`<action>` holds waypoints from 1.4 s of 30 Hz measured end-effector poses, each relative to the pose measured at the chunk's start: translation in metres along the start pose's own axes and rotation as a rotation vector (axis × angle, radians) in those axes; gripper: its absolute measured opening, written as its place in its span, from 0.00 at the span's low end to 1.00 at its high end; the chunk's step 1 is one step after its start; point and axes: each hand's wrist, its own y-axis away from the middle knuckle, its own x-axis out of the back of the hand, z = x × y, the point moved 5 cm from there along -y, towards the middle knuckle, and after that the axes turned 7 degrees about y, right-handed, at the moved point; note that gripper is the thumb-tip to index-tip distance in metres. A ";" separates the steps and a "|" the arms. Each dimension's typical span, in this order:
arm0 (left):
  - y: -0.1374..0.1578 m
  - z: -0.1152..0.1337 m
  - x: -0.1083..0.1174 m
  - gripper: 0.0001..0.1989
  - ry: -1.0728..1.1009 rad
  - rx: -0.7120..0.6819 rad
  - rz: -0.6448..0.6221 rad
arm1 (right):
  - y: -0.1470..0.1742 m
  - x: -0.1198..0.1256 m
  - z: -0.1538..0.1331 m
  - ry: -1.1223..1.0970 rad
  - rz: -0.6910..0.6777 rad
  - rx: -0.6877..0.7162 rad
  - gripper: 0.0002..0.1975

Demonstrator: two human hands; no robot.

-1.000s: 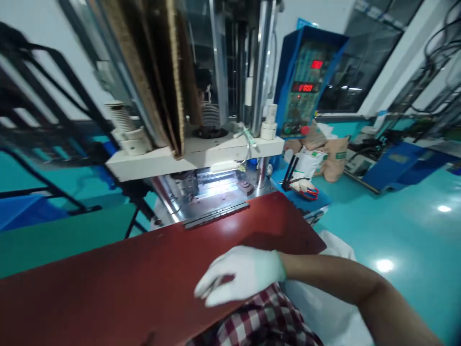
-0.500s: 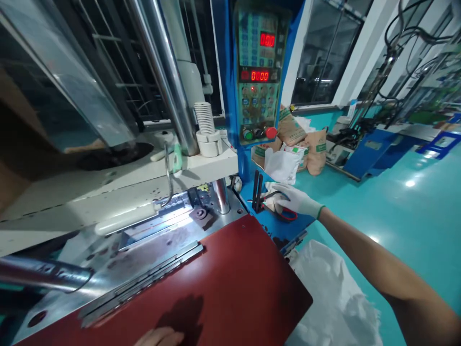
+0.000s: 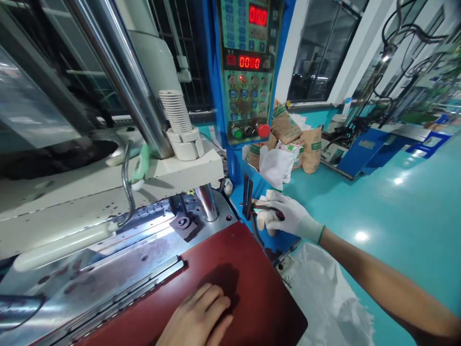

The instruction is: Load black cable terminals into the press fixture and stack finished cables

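Note:
My right hand, in a white glove with a green cuff edge, is closed around the handles of what look like pliers with red and black grips. The jaws point left, close to a black upright bracket on the blue ledge. Pale cloth-like pieces lie under the gloved fingers. My left hand, bare, is over the dark red board with its fingers loosely bent and apart. Its shadow falls on the board, and I cannot tell whether it touches. A slotted metal strip lies along the board's far edge.
A blue control box with lit red digits and a red button stands ahead. Steel columns and a white press plate occupy the left. A white sack is beside the board; brown bags stand behind.
My left hand has come further into view over the board. My right hand has closed on the pliers, which lay under its fingers before. The view has shifted to the right.

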 end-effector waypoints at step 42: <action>-0.077 -0.014 -0.083 0.10 0.048 0.033 -0.146 | 0.100 0.102 0.212 0.035 0.057 -0.934 0.26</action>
